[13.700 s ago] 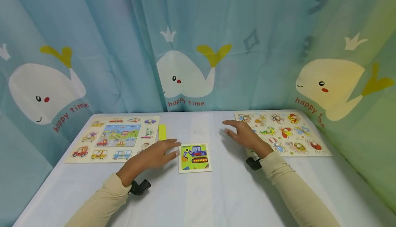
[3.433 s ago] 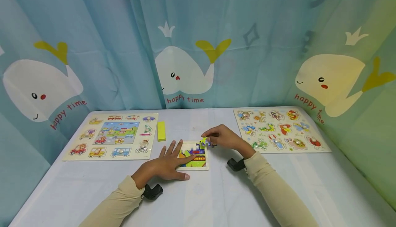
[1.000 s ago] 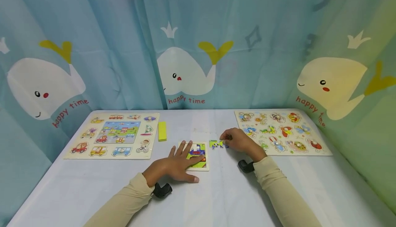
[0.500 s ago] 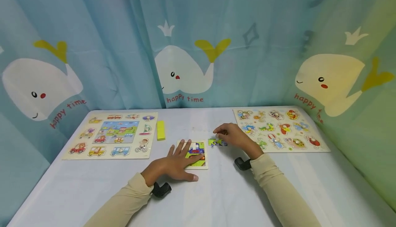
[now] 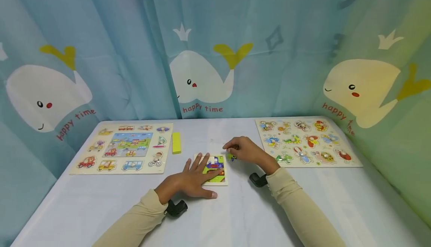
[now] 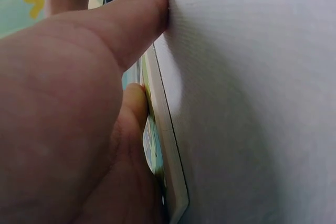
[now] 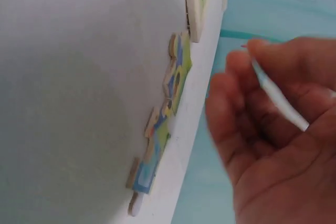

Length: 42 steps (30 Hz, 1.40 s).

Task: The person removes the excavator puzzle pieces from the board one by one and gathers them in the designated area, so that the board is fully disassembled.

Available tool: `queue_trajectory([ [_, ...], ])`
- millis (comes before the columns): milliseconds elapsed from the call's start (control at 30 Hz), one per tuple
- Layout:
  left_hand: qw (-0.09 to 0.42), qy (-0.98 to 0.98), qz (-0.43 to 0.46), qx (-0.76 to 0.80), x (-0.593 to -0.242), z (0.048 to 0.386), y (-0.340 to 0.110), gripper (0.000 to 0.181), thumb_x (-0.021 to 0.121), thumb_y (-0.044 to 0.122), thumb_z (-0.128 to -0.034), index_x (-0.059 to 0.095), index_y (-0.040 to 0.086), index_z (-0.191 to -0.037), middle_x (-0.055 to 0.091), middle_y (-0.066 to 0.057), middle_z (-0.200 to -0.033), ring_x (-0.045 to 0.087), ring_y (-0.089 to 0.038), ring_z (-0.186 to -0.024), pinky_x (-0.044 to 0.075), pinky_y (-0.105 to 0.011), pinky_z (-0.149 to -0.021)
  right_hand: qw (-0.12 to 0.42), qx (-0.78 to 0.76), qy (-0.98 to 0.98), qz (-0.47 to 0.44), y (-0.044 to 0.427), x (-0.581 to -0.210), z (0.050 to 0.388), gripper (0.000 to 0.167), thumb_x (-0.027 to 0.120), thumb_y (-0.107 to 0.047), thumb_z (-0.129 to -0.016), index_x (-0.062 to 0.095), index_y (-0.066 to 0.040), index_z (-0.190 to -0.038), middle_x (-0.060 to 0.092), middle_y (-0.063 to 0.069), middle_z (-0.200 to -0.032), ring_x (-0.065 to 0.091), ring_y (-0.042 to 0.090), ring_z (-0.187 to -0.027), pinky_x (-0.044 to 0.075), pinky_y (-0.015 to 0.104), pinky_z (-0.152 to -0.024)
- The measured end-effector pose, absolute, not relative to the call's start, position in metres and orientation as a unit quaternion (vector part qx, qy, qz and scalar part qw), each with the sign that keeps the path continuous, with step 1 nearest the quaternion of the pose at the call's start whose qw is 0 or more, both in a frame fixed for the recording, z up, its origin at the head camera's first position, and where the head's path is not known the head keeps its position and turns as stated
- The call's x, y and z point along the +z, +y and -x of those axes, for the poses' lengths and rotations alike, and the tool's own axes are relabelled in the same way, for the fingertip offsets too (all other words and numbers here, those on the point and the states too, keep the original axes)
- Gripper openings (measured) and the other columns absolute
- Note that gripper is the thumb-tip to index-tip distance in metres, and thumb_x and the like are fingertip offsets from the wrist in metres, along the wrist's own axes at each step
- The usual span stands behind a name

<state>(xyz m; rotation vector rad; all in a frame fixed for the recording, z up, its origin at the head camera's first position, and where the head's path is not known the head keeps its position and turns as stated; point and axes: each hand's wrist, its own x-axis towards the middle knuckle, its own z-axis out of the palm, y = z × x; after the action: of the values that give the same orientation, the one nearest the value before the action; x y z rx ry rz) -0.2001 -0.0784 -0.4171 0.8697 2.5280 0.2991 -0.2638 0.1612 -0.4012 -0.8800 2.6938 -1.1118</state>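
My left hand lies with spread fingers across a small square tray puzzle, whose upper part shows pale bare places. In the left wrist view the thumb rests on the table beside the tray's edge. Just right of the tray, my right hand hovers with loosely bent fingers, its fingertips close together; I see no piece held. Under it lie puzzle pieces, mostly hidden in the head view. The right wrist view shows these joined pieces in a row on the table, near the tray's corner.
A vehicle puzzle board lies at the left, beside a yellow block. At the right lies an insect puzzle board. A whale-patterned curtain stands behind the table.
Over the last second my right hand has moved left, from the far end of the joined pieces to above them near the tray. My left hand has stayed on the tray.
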Motion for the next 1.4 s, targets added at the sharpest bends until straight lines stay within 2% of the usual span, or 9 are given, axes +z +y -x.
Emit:
queue_trajectory([
  [100, 0.219, 0.918, -0.317, 0.1, -0.415, 0.202, -0.076, 0.078, 0.053, 0.066, -0.0886, 0.023, 0.038, -0.155, -0.014, -0.011, -0.161, -0.019, -0.032, -0.144, -0.006, -0.059, -0.11, 0.064, -0.372, 0.876, 0.3, 0.16, -0.4, 0.265, 0.022, 0.054, 0.001, -0.094, 0.073, 0.002, -0.105, 0.069, 0.007, -0.098, 0.059, 0.013, -0.081, 0.049, 0.029, -0.068],
  [200, 0.213, 0.919, -0.319, 0.091, -0.414, 0.203, -0.075, 0.078, 0.053, 0.066, -0.0886, 0.023, 0.037, -0.155, -0.013, -0.011, -0.161, -0.018, -0.033, -0.145, -0.005, -0.06, -0.11, 0.081, -0.384, 0.869, 0.301, 0.157, -0.399, 0.265, 0.025, 0.052, 0.001, -0.092, 0.072, 0.002, -0.106, 0.069, 0.008, -0.098, 0.059, 0.015, -0.08, 0.049, 0.031, -0.067],
  [433, 0.218, 0.918, -0.315, 0.096, -0.417, 0.2, -0.078, 0.078, 0.053, 0.065, -0.0891, 0.024, 0.036, -0.155, -0.011, -0.013, -0.161, -0.017, -0.034, -0.145, -0.004, -0.06, -0.11, 0.095, -0.369, 0.872, 0.308, 0.144, -0.405, 0.263, 0.026, 0.053, 0.001, -0.088, 0.073, 0.0, -0.105, 0.069, 0.002, -0.097, 0.062, 0.014, -0.09, 0.05, 0.032, -0.079],
  [633, 0.225, 0.913, -0.323, 0.106, -0.417, 0.2, -0.078, 0.077, 0.052, 0.063, -0.0907, 0.023, 0.035, -0.155, -0.014, -0.015, -0.161, -0.02, -0.035, -0.144, -0.007, -0.06, -0.11, 0.104, -0.351, 0.876, 0.315, 0.137, -0.408, 0.264, 0.025, 0.054, 0.0, -0.088, 0.073, 0.0, -0.104, 0.068, 0.002, -0.097, 0.062, 0.015, -0.092, 0.05, 0.035, -0.084],
  [967, 0.214, 0.916, -0.322, 0.104, -0.418, 0.199, -0.078, 0.076, 0.052, 0.065, -0.0899, 0.026, 0.034, -0.155, -0.011, -0.014, -0.161, -0.017, -0.034, -0.145, -0.004, -0.06, -0.11, 0.105, -0.326, 0.879, 0.331, 0.129, -0.411, 0.267, 0.026, 0.052, 0.004, -0.086, 0.076, -0.005, -0.088, 0.064, -0.002, -0.089, 0.058, 0.01, -0.081, 0.048, 0.029, -0.075],
  [1200, 0.218, 0.916, -0.319, 0.108, -0.417, 0.199, -0.078, 0.076, 0.052, 0.064, -0.0902, 0.025, 0.034, -0.155, -0.012, -0.014, -0.161, -0.018, -0.034, -0.144, -0.005, -0.06, -0.11, 0.093, -0.288, 0.888, 0.346, 0.124, -0.409, 0.266, 0.026, 0.053, 0.006, -0.087, 0.077, -0.004, -0.088, 0.062, -0.001, -0.087, 0.058, 0.011, -0.082, 0.049, 0.031, -0.078],
  [1400, 0.216, 0.916, -0.32, 0.106, -0.416, 0.199, -0.078, 0.077, 0.052, 0.065, -0.0897, 0.026, 0.034, -0.155, -0.011, -0.014, -0.161, -0.017, -0.034, -0.145, -0.005, -0.061, -0.11, 0.099, -0.258, 0.903, 0.328, 0.118, -0.404, 0.262, 0.025, 0.054, 0.005, -0.087, 0.075, -0.009, -0.083, 0.058, 0.001, -0.09, 0.053, 0.012, -0.08, 0.046, 0.033, -0.078],
])
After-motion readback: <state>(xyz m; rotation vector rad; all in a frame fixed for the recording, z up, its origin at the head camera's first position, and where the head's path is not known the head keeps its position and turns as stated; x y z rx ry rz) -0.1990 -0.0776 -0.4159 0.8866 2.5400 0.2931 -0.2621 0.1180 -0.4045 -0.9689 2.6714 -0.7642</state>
